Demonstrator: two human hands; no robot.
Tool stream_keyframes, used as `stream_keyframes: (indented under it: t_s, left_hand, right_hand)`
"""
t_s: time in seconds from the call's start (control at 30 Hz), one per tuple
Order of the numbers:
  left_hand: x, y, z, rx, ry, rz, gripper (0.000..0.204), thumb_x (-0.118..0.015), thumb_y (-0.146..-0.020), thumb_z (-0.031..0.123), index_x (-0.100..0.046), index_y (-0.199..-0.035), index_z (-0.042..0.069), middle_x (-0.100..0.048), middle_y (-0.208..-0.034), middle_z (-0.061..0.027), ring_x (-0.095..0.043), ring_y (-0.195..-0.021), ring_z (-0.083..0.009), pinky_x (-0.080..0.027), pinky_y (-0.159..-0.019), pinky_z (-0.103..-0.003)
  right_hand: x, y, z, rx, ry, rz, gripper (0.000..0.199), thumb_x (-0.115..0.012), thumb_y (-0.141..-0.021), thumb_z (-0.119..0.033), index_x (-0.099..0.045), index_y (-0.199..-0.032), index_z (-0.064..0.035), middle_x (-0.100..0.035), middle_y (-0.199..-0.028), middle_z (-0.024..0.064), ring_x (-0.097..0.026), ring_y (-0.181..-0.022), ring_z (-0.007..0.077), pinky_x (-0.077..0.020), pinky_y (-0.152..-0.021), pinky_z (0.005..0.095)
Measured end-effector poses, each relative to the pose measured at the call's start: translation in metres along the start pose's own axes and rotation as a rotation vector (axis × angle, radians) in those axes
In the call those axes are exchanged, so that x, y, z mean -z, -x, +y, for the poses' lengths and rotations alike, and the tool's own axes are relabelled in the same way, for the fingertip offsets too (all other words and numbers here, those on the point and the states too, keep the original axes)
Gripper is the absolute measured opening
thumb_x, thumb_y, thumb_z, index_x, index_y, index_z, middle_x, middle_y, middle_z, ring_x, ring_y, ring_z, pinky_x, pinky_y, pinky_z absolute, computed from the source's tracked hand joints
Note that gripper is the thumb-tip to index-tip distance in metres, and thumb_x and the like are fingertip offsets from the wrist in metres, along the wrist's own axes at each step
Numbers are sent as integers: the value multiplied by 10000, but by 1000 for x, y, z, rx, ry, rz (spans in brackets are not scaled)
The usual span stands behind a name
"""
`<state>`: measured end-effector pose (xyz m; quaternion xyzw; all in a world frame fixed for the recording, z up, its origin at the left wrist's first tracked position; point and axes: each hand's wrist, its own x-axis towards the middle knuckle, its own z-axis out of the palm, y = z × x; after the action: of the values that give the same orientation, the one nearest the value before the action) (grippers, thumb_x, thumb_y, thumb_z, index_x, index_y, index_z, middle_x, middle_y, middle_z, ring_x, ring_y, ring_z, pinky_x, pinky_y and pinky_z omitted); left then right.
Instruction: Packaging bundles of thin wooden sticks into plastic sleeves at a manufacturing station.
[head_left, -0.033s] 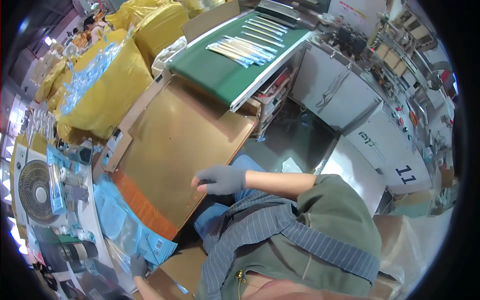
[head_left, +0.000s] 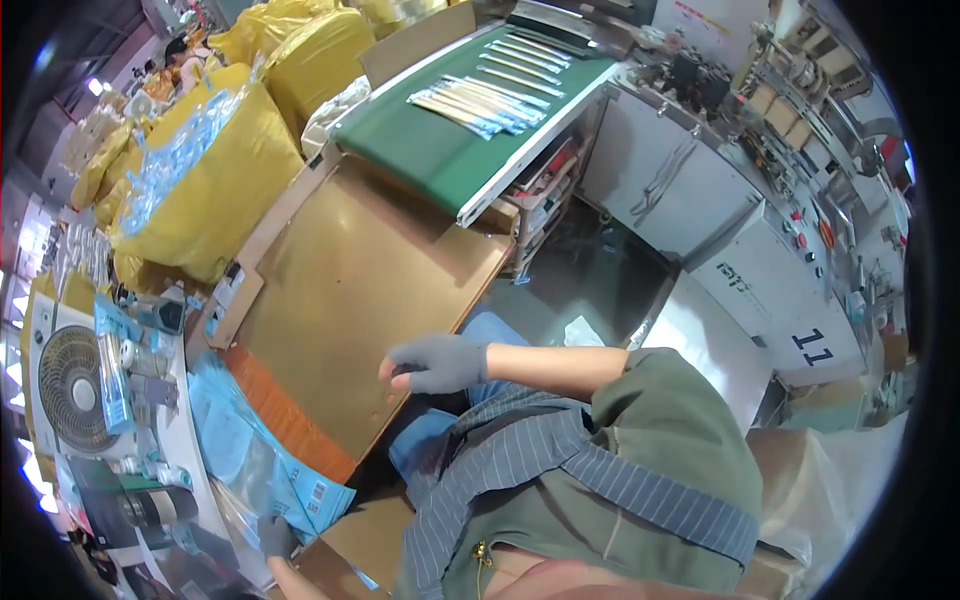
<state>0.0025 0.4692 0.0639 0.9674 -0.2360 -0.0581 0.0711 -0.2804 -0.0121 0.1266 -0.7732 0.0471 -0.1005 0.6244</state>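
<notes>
My right hand (head_left: 438, 364), in a grey glove with bare fingertips, hovers at the near right edge of a tan board (head_left: 350, 290). Its fingers curl in toward the thumb, and nothing shows between them. Low on the left, my left hand (head_left: 276, 537), gloved in grey too, is against the lower end of a pile of blue and clear plastic bags (head_left: 225, 440). The bags and the angle hide its fingertips. An orange-brown strip (head_left: 285, 415) lies along the board's left side, next to the bags.
Beyond the board is a green conveyor belt (head_left: 390, 140) carrying several slim packets (head_left: 480, 105). Big yellow sacks (head_left: 210, 190) stand at the far left. A round fan (head_left: 75, 390) is left of the bags. White machine cabinets (head_left: 640, 150) line the right, and an open cardboard box (head_left: 365, 540) is low in front.
My left hand has shifted very slightly downward beside the bags. My right hand stays curled in almost the same place.
</notes>
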Motion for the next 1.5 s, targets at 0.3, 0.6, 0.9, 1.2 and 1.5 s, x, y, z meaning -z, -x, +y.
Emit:
stream_keyframes:
  t_s: [0.3,0.6,0.9,1.2,1.5]
  left_hand:
    - [81,-18,139,-282,365,317,141,-591,-797,128,-561,-797,-9,-551,-684,-107,-523,-632,-208,-431,-619,-338]
    - [48,-15,284,-536,549,-34,146,-632,-804,92,-571,-702,7,-567,-620,-110,-544,-569,-209,-400,-544,-338]
    - [-17,-40,291,-518,909,-127,238,-627,-855,210,-652,-906,-21,-628,-760,-13,-560,-694,-87,-440,-600,-266]
    - [-18,-24,337,-336,987,-320,178,-543,-882,157,-633,-942,16,-645,-805,-48,-601,-695,-198,-472,-636,-310]
    - [11,-13,347,-161,1052,-322,172,-609,-808,159,-637,-895,13,-634,-774,-67,-623,-781,-288,-477,-701,-350]
  right_hand:
    - [-37,-49,-17,479,434,187,449,-602,-799,-214,-481,-1199,-51,-500,-1252,204,-515,-1136,316,-389,-990,416]
    - [-35,-111,-4,441,975,-122,199,-646,-712,-285,-635,-801,-107,-638,-829,112,-617,-858,262,-414,-867,409]
    - [-40,-65,-19,757,723,169,299,-635,-739,-392,-570,-806,-107,-567,-807,62,-551,-853,249,-417,-807,412]
    - [-36,-43,41,257,1090,39,149,-659,-714,-273,-660,-705,-125,-627,-701,81,-607,-704,275,-455,-736,400]
    - [-31,-37,7,452,541,-23,208,-583,-834,-276,-597,-915,-85,-614,-894,118,-609,-750,323,-477,-693,439]
